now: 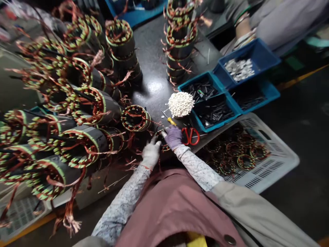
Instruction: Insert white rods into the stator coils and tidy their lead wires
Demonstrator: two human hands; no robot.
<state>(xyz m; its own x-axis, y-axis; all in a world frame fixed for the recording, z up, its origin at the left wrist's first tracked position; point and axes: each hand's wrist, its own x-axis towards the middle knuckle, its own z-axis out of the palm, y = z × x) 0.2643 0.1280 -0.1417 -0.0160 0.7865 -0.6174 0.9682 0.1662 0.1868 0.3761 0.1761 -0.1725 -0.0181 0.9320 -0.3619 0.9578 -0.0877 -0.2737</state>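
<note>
My left hand (151,153), in a white glove, reaches to the table's near edge, its fingers drawn together and slightly blurred. Just right of it, my right hand (173,137) wears a purple glove with pale fingertips and pinches at the same spot. What the fingers hold is too small and blurred to make out. Below and between the hands, a wound stator (166,148) shows only in part. Left of them stands another stator (135,118) with copper wires. Red-handled scissors (190,136) lie beside my right hand, and a yellow-handled tool (171,121) lies just beyond it.
Many stacked stators (89,106) crowd the left side; another stack (180,48) rises at the back. A bundle of white sticks (181,104) stands near blue bins (214,125) of black pieces. A grey crate (280,161) holds stators. A co-worker's arm (243,29) is at upper right.
</note>
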